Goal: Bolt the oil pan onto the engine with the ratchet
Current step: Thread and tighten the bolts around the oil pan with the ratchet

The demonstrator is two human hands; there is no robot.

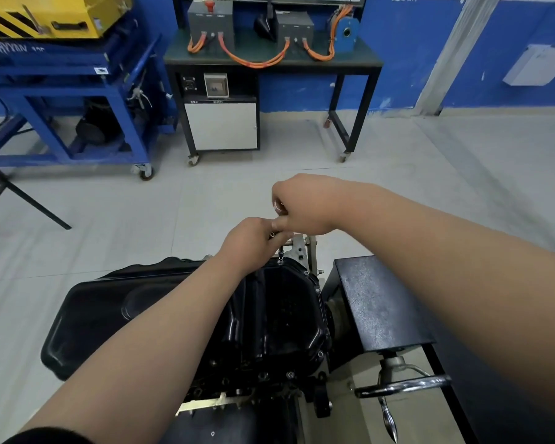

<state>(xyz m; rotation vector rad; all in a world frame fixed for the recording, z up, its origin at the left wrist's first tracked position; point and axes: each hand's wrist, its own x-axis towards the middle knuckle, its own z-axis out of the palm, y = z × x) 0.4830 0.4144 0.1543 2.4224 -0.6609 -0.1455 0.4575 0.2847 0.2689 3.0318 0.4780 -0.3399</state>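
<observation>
The ratchet (280,252) stood at the far edge of the oil pan (285,315), with its dark shaft pointing down onto a bolt in the pan's rim. Both hands were on it. The left hand (250,235) was clenched around the top of the tool, directly above the shaft. The right hand (302,203), a little higher and farther away, was closed around the handle, and only the shiny end of the handle came out of the fist. The two hands touched each other at the fingers.

The oil pan was black and lay on top of the engine (237,384), below and nearer than the hands. Several bolts (318,289) were visible along its right rim and its near rim.

The hands covered most of the ratchet, so its head and the middle of its handle were not visible. The left forearm hid the left part of the pan. The bolt under the shaft was too small to make out well. A black tray (87,315) lay to the left of the engine, and a black box (375,302) stood just beside its right side. A chrome crank handle (401,387) was near the box's near edge.
</observation>
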